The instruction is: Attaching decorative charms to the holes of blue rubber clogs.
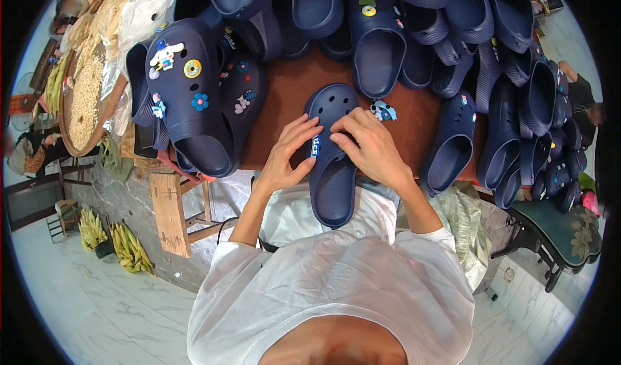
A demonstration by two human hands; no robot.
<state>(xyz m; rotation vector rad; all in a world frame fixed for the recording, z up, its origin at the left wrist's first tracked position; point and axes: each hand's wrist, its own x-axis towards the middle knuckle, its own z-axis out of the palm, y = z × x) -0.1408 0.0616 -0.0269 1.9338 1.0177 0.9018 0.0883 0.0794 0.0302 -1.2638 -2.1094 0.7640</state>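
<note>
Fitting charms to a navy clog [333, 180] looked like the step in hand, judging by the grip. Clog sat between the two sets of fingers, toe pointing away from the wearer, heel end past the table edge and over the lap. Left hand [291, 151]: thumb and fingers curved round the clog's left side, right by a blue-and-white strip charm [315, 146]. Right hand [375, 148]: fingers bent, tips on the upper, thumb just below them; palm side was hidden, so couldn't tell if they pinched anything. Bare holes showed just beyond both sets of fingertips.

My read: next move called for left fingers bracing the upper while the right ones pressed a charm home, then a check that it sat flat.

Possible candidate: a blue character charm [383, 110] just beyond the right knuckles; couldn't tell if it was loose on the brown table [291, 74]. Past that, a decorated clog [380, 48], opening toward the fingers. Left of the left fingers: a big-looking clog [197, 87] with a yellow ring charm [193, 68] and a blue flower charm [200, 101]. Right of the right fingers: a single clog [449, 148], more stacked beyond it. Farthest out: wooden stool [169, 213] left, floral-seat chair [569, 232] right.
</note>
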